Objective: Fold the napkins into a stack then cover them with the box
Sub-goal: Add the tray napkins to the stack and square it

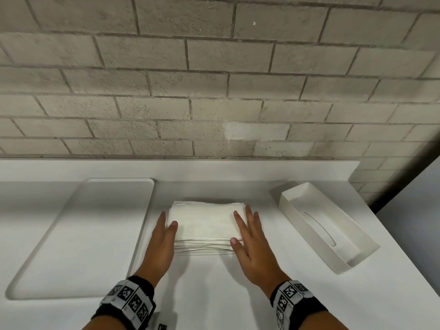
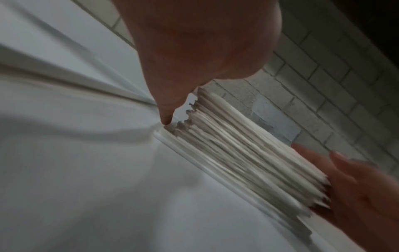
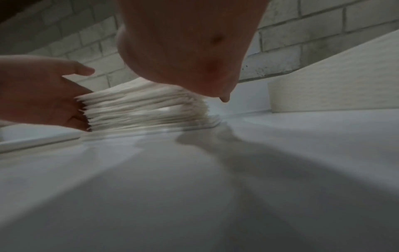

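Note:
A stack of white folded napkins [image 1: 206, 222] sits on the white counter [image 1: 214, 294], a little left of centre. My left hand [image 1: 164, 232] lies flat against the stack's left side, fingers straight, thumb on the top sheet. My right hand [image 1: 247, 234] presses the right side with straight fingers, some resting on top. The left wrist view shows the stack's layered edge [image 2: 237, 153] between both hands; the right wrist view shows the napkin stack [image 3: 146, 110] the same way. The white box [image 1: 326, 225] lies open side up to the right, its slot showing inside.
A shallow rectangular recess [image 1: 78, 236] is sunk into the counter on the left. A grey brick wall [image 1: 214, 79] runs behind the counter. The counter's right edge [image 1: 404, 263] slants just past the box.

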